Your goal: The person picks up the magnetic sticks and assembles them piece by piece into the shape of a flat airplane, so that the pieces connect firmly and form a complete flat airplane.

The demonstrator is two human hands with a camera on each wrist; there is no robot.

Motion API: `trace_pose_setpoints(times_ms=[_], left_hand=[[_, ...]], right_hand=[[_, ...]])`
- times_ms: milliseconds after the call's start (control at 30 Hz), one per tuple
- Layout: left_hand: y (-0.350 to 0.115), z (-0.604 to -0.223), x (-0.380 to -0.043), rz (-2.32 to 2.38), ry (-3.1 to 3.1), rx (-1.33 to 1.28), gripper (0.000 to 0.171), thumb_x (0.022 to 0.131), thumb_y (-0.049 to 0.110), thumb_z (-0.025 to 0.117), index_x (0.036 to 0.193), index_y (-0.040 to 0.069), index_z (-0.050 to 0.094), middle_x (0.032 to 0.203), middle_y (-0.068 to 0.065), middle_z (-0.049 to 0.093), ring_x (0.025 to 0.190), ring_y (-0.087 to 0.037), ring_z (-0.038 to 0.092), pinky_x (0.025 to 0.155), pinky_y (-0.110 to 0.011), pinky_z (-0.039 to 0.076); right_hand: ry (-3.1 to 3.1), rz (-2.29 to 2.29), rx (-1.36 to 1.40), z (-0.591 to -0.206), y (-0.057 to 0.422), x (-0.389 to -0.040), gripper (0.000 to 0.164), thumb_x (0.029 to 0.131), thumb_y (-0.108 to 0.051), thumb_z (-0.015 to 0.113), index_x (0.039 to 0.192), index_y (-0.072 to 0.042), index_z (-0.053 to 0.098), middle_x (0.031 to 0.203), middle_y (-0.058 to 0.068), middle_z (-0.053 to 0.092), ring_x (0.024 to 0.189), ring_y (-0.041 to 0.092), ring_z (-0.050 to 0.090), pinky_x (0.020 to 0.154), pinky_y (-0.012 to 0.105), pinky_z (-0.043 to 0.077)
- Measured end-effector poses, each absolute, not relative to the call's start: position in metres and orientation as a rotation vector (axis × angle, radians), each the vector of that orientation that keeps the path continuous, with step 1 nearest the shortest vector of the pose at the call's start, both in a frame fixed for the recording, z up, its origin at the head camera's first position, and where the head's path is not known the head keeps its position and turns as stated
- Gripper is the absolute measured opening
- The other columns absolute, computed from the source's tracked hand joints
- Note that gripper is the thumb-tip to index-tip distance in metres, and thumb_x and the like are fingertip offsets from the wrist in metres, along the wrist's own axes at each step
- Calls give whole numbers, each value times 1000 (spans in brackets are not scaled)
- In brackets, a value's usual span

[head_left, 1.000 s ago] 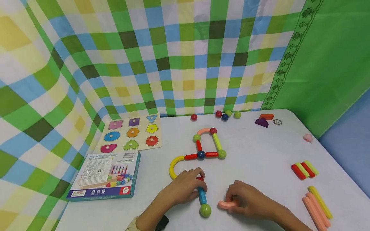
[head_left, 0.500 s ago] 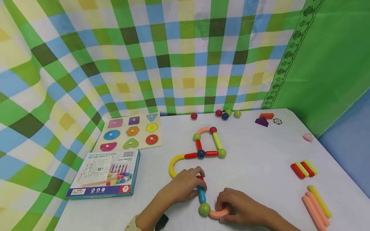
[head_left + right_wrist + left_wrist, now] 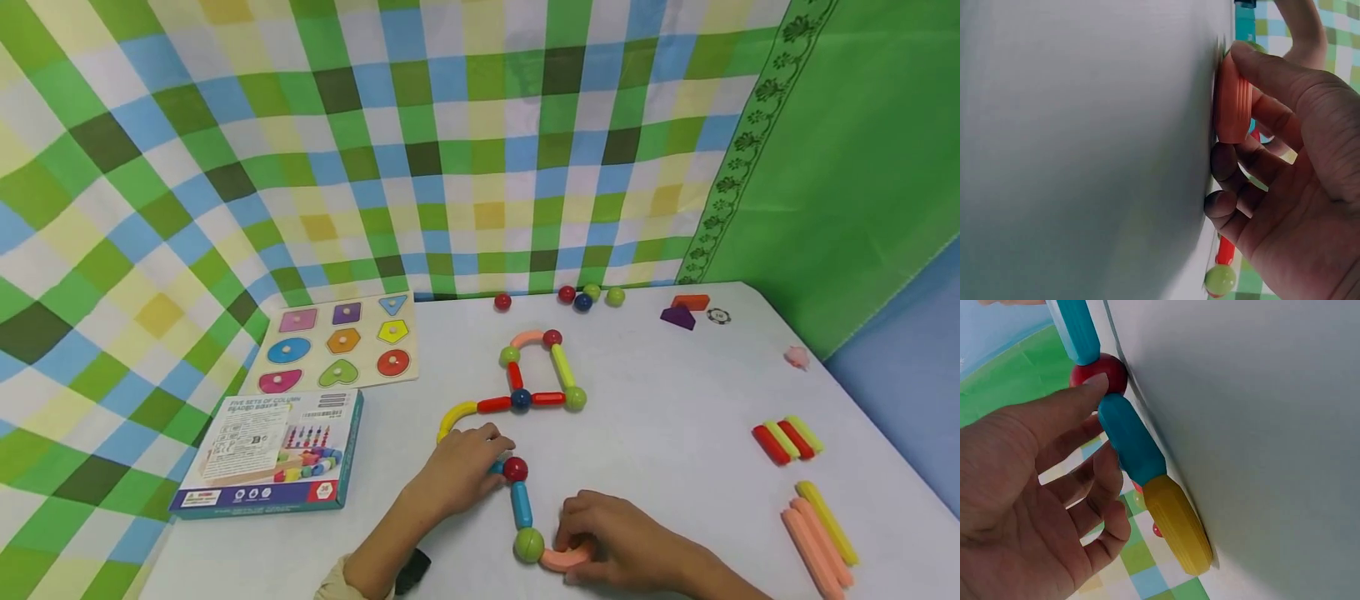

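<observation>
In the head view, my left hand (image 3: 465, 468) lies over a short blue magnetic stick (image 3: 497, 467) beside a dark red ball (image 3: 515, 469). The left wrist view has the thumb at the red ball (image 3: 1099, 374) and curled fingers about the blue stick (image 3: 1132, 439); a yellow curved stick (image 3: 1179, 525) joins its far end. Another blue stick (image 3: 522, 505) runs from the red ball to a green ball (image 3: 529, 545). My right hand (image 3: 626, 542) pinches a curved pink stick (image 3: 561, 559), whose end touches the green ball. Thumb and fingers grip this pink stick (image 3: 1234, 103) in the right wrist view.
A closed loop of sticks and balls (image 3: 521, 399) continues the chain farther back. A shape puzzle board (image 3: 408, 367) and a boxed toy (image 3: 352, 450) stand left. Loose balls (image 3: 582, 302) line the back; straight sticks (image 3: 813, 550) and short sticks (image 3: 787, 440) lie right.
My right hand has brought the curved pink stick left against the green ball. My left hand has shifted slightly left, uncovering the red ball and part of a blue stick.
</observation>
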State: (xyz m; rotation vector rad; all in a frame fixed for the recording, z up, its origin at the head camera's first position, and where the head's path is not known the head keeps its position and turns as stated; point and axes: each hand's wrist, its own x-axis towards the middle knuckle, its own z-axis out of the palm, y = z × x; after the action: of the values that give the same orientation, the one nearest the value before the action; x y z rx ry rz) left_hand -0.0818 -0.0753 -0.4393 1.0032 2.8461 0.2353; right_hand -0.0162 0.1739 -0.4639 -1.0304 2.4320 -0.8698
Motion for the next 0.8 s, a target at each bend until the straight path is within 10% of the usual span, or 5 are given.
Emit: trace_pose_setpoints(times_ms=[333,800], left_hand=[[-73,-439,-84,262,2794,947,31,80,31,77,109,21,70,91,8,64,83,-11,56,80,-36,49],[-75,-441,-85,277,2777,931,31,79,32,77,108,23,70,92,10,62,84,-9,56,80,-34,48]], right_hand=[[2403,-854,-1019,-459,174,-16,24,84,-51,66,102,-34,65,93,-22,55,82,-4,50,70,19,46],[3176,-417,46,-407,345,-50,33,82,-26,71,102,-1,66,81,9,63,67,23,55,47,36,39]])
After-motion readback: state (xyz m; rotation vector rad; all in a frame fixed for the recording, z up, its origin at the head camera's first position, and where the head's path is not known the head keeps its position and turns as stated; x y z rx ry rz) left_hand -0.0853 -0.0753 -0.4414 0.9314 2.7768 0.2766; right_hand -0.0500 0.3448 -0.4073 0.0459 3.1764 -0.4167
